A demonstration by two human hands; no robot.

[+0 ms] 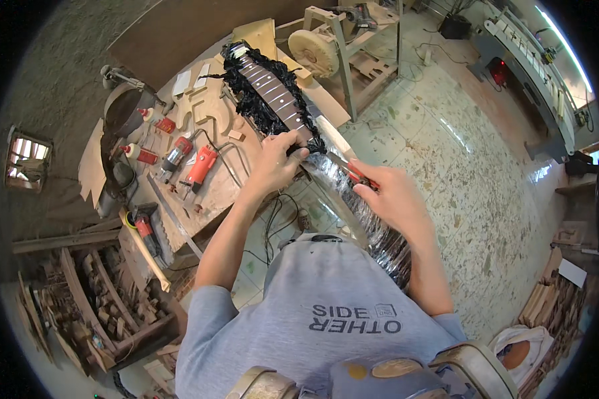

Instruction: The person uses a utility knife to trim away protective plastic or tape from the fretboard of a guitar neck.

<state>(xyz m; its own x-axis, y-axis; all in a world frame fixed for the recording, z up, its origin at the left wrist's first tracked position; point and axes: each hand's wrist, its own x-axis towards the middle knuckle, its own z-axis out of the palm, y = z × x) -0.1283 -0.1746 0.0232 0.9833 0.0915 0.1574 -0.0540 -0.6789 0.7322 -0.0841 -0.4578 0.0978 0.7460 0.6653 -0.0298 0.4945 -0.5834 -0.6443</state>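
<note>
A guitar neck with a dotted fretboard lies surrounded by crumpled black plastic. My left hand is closed at the fretboard's near end, its fingers pinching at the black plastic there; what exactly they hold is partly hidden. My right hand grips a red-handled bladed tool, its metal tip pointing up-left toward that end of the neck. Shiny plastic wrap runs beneath my right hand toward my body, beside a pale wooden strip.
The workbench carries red power tools, glue bottles and cut wood pieces. A wooden stand with a disc is behind, a machine at right. Scrap wood piles at lower left, cables lie below.
</note>
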